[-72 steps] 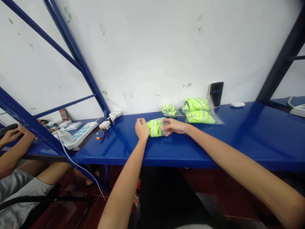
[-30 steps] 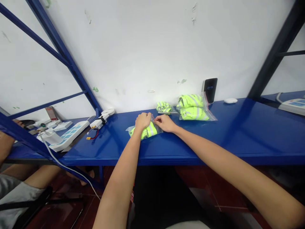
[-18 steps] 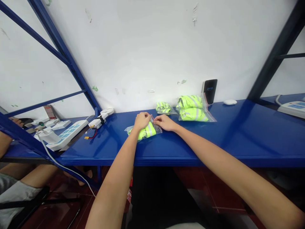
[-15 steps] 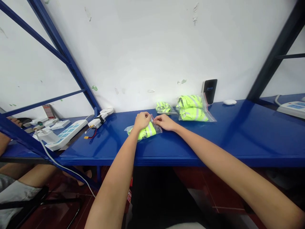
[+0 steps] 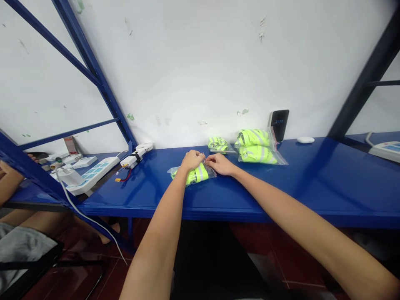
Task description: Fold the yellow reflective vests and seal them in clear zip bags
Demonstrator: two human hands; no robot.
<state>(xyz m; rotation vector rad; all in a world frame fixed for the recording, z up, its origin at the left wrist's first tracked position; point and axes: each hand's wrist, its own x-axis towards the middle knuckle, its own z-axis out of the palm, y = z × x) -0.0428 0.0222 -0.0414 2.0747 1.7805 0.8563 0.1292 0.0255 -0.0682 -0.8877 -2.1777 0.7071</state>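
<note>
A clear zip bag (image 5: 198,174) with folded yellow-green reflective fabric lies on the blue table (image 5: 150,183). My left hand (image 5: 191,160) is closed on the bag's upper edge, its fingers pinching near the reddish zip strip. Just to its right, my right hand (image 5: 219,163) pinches the same edge, and the fingertips of both hands nearly meet. Behind them sits a small bag of the same fabric (image 5: 218,144). Two fuller bags of this fabric (image 5: 256,153) lie one against the other farther right.
A phone (image 5: 279,124) leans on the wall, beside a white case (image 5: 305,140). At the left are a small fan (image 5: 144,147), a device with wires (image 5: 131,160), a power strip (image 5: 93,175) and a blue frame post (image 5: 103,83). Another person sits far left.
The view has shifted slightly, so everything appears a little farther right and lower. Both hands keep hold of the bag's edge, with only small finger movement.
</note>
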